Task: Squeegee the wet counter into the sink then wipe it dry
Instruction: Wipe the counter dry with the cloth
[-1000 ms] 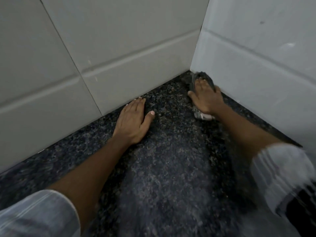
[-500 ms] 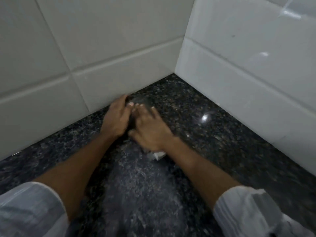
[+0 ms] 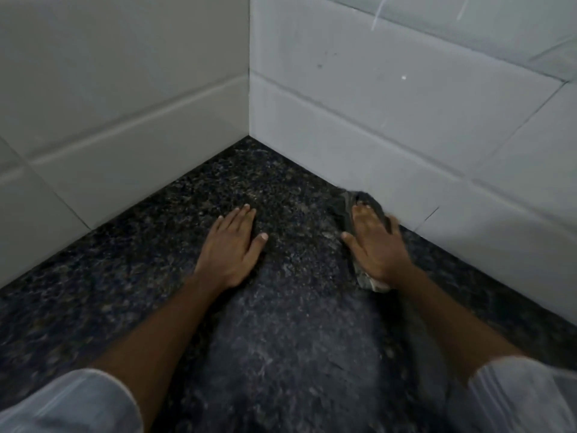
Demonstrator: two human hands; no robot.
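The counter [image 3: 140, 276] is dark speckled granite that runs into a tiled corner. My left hand [image 3: 232, 248] lies flat on it, palm down, fingers together, holding nothing. My right hand [image 3: 376, 245] presses flat on a dark grey cloth [image 3: 345, 210] close to the right wall. The cloth shows beyond my fingertips and under my wrist, where a paler edge [image 3: 373, 284] sticks out. The sink and any squeegee are out of view.
White tiled walls [image 3: 390, 126] close the counter on the left and right and meet in a corner [image 3: 249, 137] straight ahead. My white sleeves [image 3: 71, 404] fill the bottom corners.
My right hand has swept the cloth from beside my left hand back to the right, against the right wall. My left hand stays flat on the counter.
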